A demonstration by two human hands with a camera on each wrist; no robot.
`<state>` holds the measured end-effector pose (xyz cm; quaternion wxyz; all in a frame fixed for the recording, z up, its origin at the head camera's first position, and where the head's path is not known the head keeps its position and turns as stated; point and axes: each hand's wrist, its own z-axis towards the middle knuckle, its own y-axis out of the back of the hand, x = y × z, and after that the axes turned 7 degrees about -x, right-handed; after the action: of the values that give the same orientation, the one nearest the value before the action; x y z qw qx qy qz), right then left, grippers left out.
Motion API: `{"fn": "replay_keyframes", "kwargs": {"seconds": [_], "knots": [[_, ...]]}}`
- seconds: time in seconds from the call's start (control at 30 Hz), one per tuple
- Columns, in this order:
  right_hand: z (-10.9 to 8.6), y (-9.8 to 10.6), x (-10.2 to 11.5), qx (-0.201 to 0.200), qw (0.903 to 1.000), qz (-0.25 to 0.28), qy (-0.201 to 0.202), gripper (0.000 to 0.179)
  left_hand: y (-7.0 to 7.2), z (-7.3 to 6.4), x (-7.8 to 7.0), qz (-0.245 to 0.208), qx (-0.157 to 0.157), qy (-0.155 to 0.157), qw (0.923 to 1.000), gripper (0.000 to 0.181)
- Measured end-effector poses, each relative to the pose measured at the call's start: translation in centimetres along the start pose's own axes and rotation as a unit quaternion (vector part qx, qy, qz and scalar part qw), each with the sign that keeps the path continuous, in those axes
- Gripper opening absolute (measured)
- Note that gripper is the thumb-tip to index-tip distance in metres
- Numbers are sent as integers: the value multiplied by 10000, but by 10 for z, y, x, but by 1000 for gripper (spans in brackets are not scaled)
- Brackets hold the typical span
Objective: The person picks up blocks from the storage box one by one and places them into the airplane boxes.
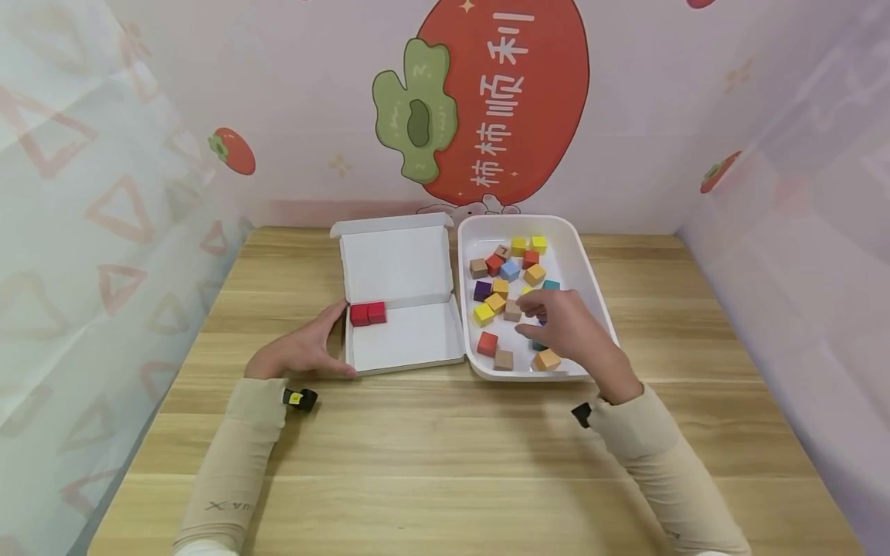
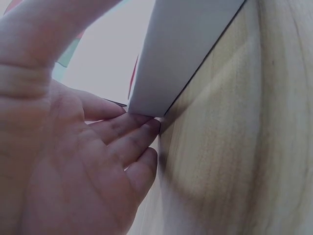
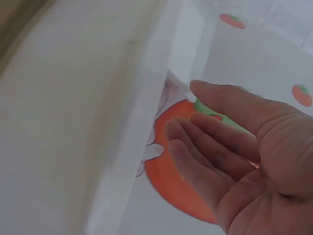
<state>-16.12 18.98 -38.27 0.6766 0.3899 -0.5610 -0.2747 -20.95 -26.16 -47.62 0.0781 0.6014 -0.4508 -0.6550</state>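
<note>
Sitting between hands: white box

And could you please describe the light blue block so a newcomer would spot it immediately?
On the wooden table, find the white tray. In its far half sits the light blue block, the only one in view of that colour.

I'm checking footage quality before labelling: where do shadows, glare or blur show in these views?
Head: soft shadow on the table near the right sleeve; cubes fairly crisp. Left wrist: white box washed out inside, shadow beside the left hand. Right wrist: dim, with the near side of the tray blurred.
</note>
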Motion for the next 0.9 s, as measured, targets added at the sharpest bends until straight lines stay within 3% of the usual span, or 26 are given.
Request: {"fn": "replay_keyframes", "kwargs": {"seconds": [0.13, 0.27, 0.4, 0.57, 0.9], "knots": [[-3, -4, -14, 346, 9994, -33, 96, 43, 0, 0, 0, 23, -30, 6, 10000, 141], [-4, -14, -26, 933, 9954, 90, 218, 45, -1, -1, 1, 43, -51, 25, 10000, 142], [-1, -23, -35, 1338, 9901, 210, 379, 39, -1, -1, 2, 56, -65, 41, 10000, 142], [3, -30, -40, 1600, 9848, 205, 644, 27, -1, -1, 2, 51, -82, 17, 10000, 142], [5, -35, -42, 1740, 9829, 270, 539, 22, 0, 0, 0, -66, -39, 11, 10000, 142]]}}
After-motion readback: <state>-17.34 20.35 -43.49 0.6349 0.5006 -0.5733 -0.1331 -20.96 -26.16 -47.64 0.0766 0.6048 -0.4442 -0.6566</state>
